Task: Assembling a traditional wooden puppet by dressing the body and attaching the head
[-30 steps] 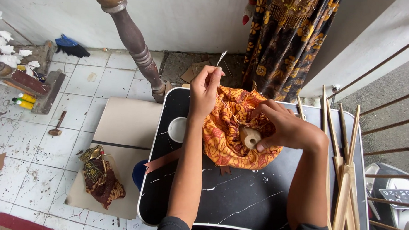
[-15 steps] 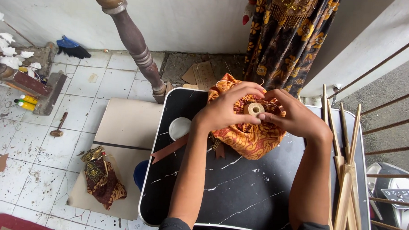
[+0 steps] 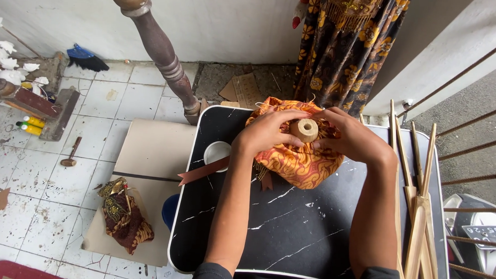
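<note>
Nearest the viewer, the black marble-patterned table (image 3: 288,234) is carrying everything, its white rim showing along the front edge. Both forearms are reaching forward across it.

Left hand (image 3: 267,132): fingers are curling closed around the left side of the orange patterned cloth (image 3: 302,160), gripping a fold of it.

Right hand (image 3: 352,139): fingers are wrapping the cloth's right side; their tips are lying against the wooden spool (image 3: 304,129). Whether they are pinching the spool or only the cloth, I cannot tell.

The spool is sitting on top of the bundled cloth, between the two hands, its end hole facing up. The bundle is resting on the far half of the table.

Left of the bundle, a small white cup (image 3: 217,152) is standing near the table edge, with a brown strip (image 3: 203,171) lying just beside it. Bamboo sticks (image 3: 416,206) are lying along the table's right side.

Beyond, on the tiled floor: a cardboard sheet (image 3: 154,147), a turned wooden post (image 3: 163,57).
</note>
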